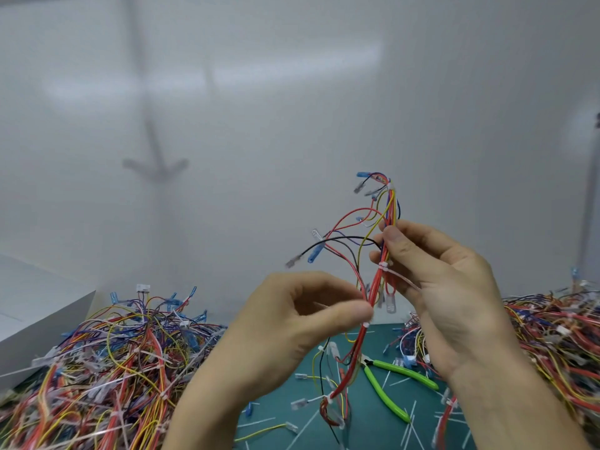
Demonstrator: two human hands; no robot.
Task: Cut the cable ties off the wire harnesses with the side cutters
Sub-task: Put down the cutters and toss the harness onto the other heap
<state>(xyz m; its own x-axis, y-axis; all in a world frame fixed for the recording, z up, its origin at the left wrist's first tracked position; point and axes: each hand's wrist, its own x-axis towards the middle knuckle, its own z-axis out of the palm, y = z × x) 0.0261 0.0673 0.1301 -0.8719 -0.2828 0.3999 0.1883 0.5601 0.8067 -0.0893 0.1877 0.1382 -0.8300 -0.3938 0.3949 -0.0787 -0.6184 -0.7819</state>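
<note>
I hold one wire harness (pixel 378 280) of red, yellow, blue and black wires upright in the air over the mat. My left hand (pixel 292 323) pinches the bundle between thumb and fingers at its middle. Higher up, my right hand (pixel 431 280) grips the same bundle, just above a white cable tie (pixel 383 266) whose tail lies across the fingers. More white ties sit lower on the harness, one cable tie (pixel 366 325) under my left thumb and another cable tie (pixel 329 399) near the bottom. The green-handled side cutters (pixel 386 381) lie on the mat, in neither hand.
A big pile of harnesses (pixel 110 371) fills the left side and another pile of harnesses (pixel 558 339) the right. The green cutting mat (pixel 292 417) between them carries cut tie tails and a few loose wires. A white box (pixel 42 323) stands at far left, a white wall behind.
</note>
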